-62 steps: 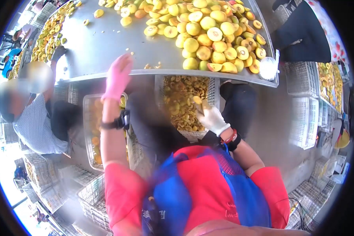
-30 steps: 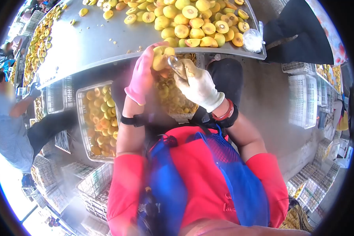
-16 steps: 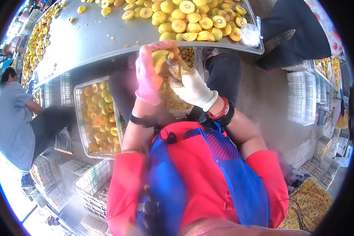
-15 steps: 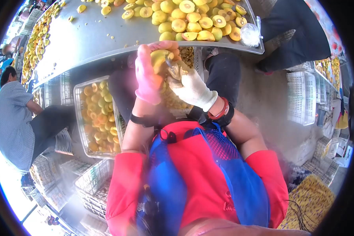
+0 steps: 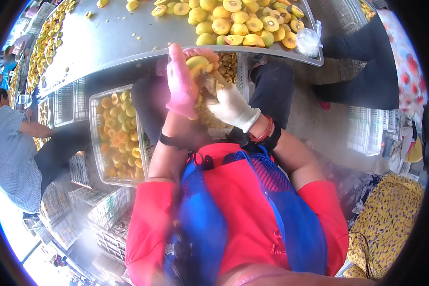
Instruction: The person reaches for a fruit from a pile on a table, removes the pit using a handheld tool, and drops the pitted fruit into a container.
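Fruit (image 5: 199,63) sat gripped in the pink-gloved left hand (image 5: 180,86), partly covered, near the edge of the table (image 5: 109,38), while the white-gloved right hand (image 5: 234,106) was closed on a tool (image 5: 209,86) too blurred to make out, above a half-hidden crate (image 5: 242,76).

Metal table (image 5: 105,38): reference. Grey floor (image 5: 314,128): below it. White crates (image 5: 365,129): beyond its right corner. Bright light: far left.
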A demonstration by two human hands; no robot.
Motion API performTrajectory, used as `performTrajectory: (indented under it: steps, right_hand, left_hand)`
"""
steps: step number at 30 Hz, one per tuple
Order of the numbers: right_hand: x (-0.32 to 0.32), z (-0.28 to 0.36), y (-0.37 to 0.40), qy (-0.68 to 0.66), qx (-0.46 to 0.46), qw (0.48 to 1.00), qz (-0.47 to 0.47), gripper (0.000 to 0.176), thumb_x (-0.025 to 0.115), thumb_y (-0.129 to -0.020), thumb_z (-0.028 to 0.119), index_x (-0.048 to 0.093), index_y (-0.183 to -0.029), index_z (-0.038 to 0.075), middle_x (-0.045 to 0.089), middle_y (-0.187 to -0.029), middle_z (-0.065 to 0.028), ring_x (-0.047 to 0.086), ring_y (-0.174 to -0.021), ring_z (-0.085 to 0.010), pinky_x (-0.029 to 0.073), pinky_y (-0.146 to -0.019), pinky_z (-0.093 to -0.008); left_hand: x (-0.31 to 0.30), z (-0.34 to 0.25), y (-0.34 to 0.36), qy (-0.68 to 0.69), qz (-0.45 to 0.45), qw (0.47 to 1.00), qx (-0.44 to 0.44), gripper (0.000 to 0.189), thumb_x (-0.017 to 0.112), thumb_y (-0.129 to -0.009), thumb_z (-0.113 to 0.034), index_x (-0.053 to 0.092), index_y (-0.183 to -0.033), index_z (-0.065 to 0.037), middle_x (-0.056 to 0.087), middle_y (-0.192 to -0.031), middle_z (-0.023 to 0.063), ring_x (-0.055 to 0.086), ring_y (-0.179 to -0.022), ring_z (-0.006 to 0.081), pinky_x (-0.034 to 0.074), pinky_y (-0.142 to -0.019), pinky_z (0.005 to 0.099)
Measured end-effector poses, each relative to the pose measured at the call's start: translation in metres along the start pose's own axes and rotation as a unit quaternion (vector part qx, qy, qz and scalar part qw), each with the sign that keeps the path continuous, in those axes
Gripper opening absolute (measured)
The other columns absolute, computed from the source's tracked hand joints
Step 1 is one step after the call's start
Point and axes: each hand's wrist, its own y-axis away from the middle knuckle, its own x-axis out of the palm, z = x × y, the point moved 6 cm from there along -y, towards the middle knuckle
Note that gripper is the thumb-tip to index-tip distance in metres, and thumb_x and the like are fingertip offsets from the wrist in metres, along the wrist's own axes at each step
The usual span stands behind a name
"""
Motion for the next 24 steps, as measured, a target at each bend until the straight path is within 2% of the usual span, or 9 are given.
performTrajectory:
  steps: [2, 5, 9, 11, 14, 16, 18, 20, 24]
  right_hand:
    - [0.002, -0.001, 0.000, 0.042, 0.037, 0.998, -0.006, 0.044, 0.063, -0.086, 0.004, 0.049, -0.128, -0.002, 0.064, -0.102, -0.0224, 0.063, -0.094, -0.0437, 0.051, -0.076, -0.0443]
    - [0.004, -0.004, -0.003, -0.002, -0.084, 0.996, -0.036, 0.027, 0.062, -0.086, 0.007, 0.056, -0.110, -0.002, 0.065, -0.088, -0.0246, 0.065, -0.082, -0.0444, 0.052, -0.068, -0.0460]
    - [0.001, -0.006, -0.003, -0.086, -0.052, 0.995, -0.020, 0.021, 0.062, -0.087, 0.008, 0.058, -0.105, -0.002, 0.066, -0.089, -0.0214, 0.065, -0.083, -0.0378, 0.052, -0.074, -0.0416]
    - [0.003, -0.011, -0.001, -0.069, -0.050, 0.996, -0.032, 0.021, 0.062, -0.087, 0.008, 0.058, -0.106, -0.002, 0.066, -0.089, -0.0202, 0.065, -0.083, -0.0346, 0.051, -0.076, -0.0399]
    - [0.009, -0.007, -0.002, -0.232, -0.012, 0.972, 0.020, 0.020, 0.061, -0.088, 0.007, 0.059, -0.107, 0.000, 0.065, -0.087, -0.0198, 0.065, -0.080, -0.0335, 0.051, -0.074, -0.0405]
    - [0.013, -0.019, 0.004, -0.284, 0.106, 0.948, 0.096, 0.021, 0.061, -0.088, 0.007, 0.058, -0.108, 0.000, 0.064, -0.086, -0.0176, 0.064, -0.079, -0.0286, 0.051, -0.075, -0.0396]
    - [0.011, -0.016, 0.006, -0.220, 0.097, 0.965, 0.106, 0.022, 0.060, -0.089, 0.008, 0.058, -0.109, 0.000, 0.063, -0.083, -0.0156, 0.063, -0.077, -0.0254, 0.051, -0.073, -0.0388]
    - [0.002, 0.004, 0.003, -0.038, -0.044, 0.997, 0.046, 0.022, 0.060, -0.089, 0.009, 0.057, -0.108, -0.001, 0.062, -0.080, -0.0138, 0.061, -0.074, -0.0238, 0.051, -0.071, -0.0381]
    - [0.007, -0.003, 0.003, -0.128, 0.046, 0.985, 0.105, 0.024, 0.060, -0.087, 0.008, 0.057, -0.109, -0.001, 0.063, -0.080, -0.0160, 0.061, -0.073, -0.0276, 0.051, -0.070, -0.0379]
  left_hand:
    - [0.004, -0.001, 0.001, -0.008, -0.034, 0.999, 0.011, 0.072, 0.032, -0.102, -0.061, 0.066, -0.092, 0.002, 0.068, -0.086, 0.0133, 0.063, -0.076, 0.0213, 0.053, -0.073, 0.0339]
    - [0.004, 0.001, 0.005, -0.030, -0.067, 0.997, 0.001, 0.072, 0.035, -0.100, -0.064, 0.065, -0.097, 0.001, 0.068, -0.088, 0.0130, 0.064, -0.075, 0.0208, 0.054, -0.070, 0.0329]
    - [0.001, 0.001, 0.006, -0.056, -0.059, 0.995, 0.056, 0.074, 0.037, -0.097, -0.068, 0.063, -0.106, 0.001, 0.068, -0.090, 0.0130, 0.065, -0.070, 0.0207, 0.055, -0.065, 0.0326]
    - [0.005, -0.002, 0.011, -0.080, -0.079, 0.990, 0.082, 0.066, 0.035, -0.102, -0.055, 0.066, -0.099, 0.003, 0.068, -0.086, 0.0121, 0.063, -0.069, 0.0181, 0.055, -0.067, 0.0305]
    - [0.001, -0.003, 0.012, -0.105, -0.092, 0.988, 0.064, 0.064, 0.035, -0.104, -0.050, 0.068, -0.093, 0.005, 0.068, -0.080, 0.0114, 0.064, -0.067, 0.0173, 0.055, -0.067, 0.0289]
    - [-0.002, -0.006, 0.011, -0.115, -0.089, 0.989, 0.041, 0.066, 0.036, -0.104, -0.051, 0.069, -0.091, 0.005, 0.069, -0.077, 0.0114, 0.064, -0.066, 0.0177, 0.054, -0.067, 0.0284]
    - [-0.002, -0.010, 0.013, -0.120, -0.086, 0.989, 0.021, 0.068, 0.037, -0.104, -0.052, 0.070, -0.087, 0.005, 0.069, -0.075, 0.0114, 0.066, -0.066, 0.0183, 0.053, -0.066, 0.0279]
    - [-0.002, -0.004, 0.013, -0.083, -0.103, 0.991, 0.005, 0.069, 0.037, -0.104, -0.053, 0.070, -0.086, 0.005, 0.070, -0.077, 0.0120, 0.067, -0.068, 0.0186, 0.053, -0.066, 0.0281]
    - [-0.010, -0.003, 0.013, -0.087, -0.101, 0.990, 0.041, 0.070, 0.037, -0.104, -0.054, 0.070, -0.085, 0.005, 0.070, -0.078, 0.0123, 0.067, -0.068, 0.0189, 0.054, -0.065, 0.0286]
